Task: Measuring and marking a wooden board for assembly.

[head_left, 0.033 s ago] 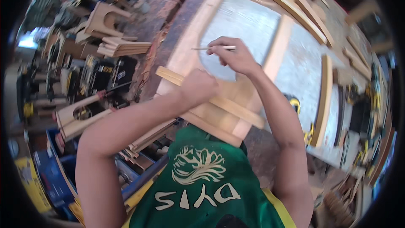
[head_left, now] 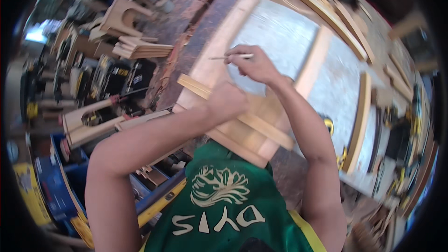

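A pale wooden frame with two long side rails lies in front of me on a grey-white board. Toward my end it has a panel with a curved cutout. Across that panel runs a loose-looking wooden strip. My left hand is closed over the strip's middle, its fingertips blurred or hidden. Above the cutout, my right hand pinches a slim, light pencil-like tool, whose thin dark end points left over the left rail. Whether the tip touches wood I cannot tell.
Curved wooden pieces and long slats lie on the right. At left are stacked boards, black power tool cases and a blue toolbox. A yellow-edged spirit level lies near my waist.
The whole view has shifted a little, so the scene sits slightly lower and to the right. My right hand has moved slightly left relative to the frame, still with the pencil-like tool.
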Demonstrator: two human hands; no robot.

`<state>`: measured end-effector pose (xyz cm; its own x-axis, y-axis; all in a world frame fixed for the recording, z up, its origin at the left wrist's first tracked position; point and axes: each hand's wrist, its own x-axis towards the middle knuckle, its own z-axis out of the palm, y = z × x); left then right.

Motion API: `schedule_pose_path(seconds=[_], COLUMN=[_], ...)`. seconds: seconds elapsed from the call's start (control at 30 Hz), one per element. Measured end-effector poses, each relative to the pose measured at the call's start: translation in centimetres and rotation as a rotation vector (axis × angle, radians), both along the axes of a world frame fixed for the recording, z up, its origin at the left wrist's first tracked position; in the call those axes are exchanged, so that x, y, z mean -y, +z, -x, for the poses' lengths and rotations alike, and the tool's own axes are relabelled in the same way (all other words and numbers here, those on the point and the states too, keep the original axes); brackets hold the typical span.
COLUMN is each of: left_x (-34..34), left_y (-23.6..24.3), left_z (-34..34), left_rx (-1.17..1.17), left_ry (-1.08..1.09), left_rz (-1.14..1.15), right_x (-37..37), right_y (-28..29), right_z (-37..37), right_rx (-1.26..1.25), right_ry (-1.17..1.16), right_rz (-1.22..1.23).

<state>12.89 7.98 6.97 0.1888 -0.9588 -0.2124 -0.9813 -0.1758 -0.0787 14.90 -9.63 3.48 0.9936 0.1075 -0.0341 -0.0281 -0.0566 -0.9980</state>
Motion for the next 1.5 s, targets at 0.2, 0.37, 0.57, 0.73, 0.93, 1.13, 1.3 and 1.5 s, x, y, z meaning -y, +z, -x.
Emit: schedule_pose_path(seconds=[0.2,0.37,0.57,0.73,0.93,1.13,1.3,1.5], left_x=[1.6,1.3,2.2,2.1,1.6,-0.7,-1.7,-1.8], left_y=[0.4,0.0,0.4,1.1,1.4,1.9,2.1,1.5], left_z=[1.2,1.0,2.0,0.0,-0.6,-1.6,-0.8,-0.7], left_rx=[0.011,-0.042,-0.012,-0.041,0.061,-0.011,0.022,0.028], left_ry=[0.129,0.166,0.047,0.006,-0.042,0.144,0.456,0.515], left_rz=[-0.225,-0.176,-0.139,-0.142,-0.196,0.004,-0.017,-0.017], right_x=[-8.4,-7.0,3.9,12.4,15.3,10.5,3.4,-3.4], right_y=[-4.4,-3.2,-0.7,3.7,7.0,0.8,-2.4,-4.4], right_z=[-7.9,-7.0,1.2,11.5,16.5,10.1,0.2,-6.5], right_rx=[0.3,0.256,0.027,-0.439,-0.338,0.136,0.33,0.27], right_ry=[0.345,0.444,0.456,0.503,0.31,0.063,0.222,0.316], right_rz=[0.261,0.379,0.333,0.405,0.456,0.194,0.242,0.294])
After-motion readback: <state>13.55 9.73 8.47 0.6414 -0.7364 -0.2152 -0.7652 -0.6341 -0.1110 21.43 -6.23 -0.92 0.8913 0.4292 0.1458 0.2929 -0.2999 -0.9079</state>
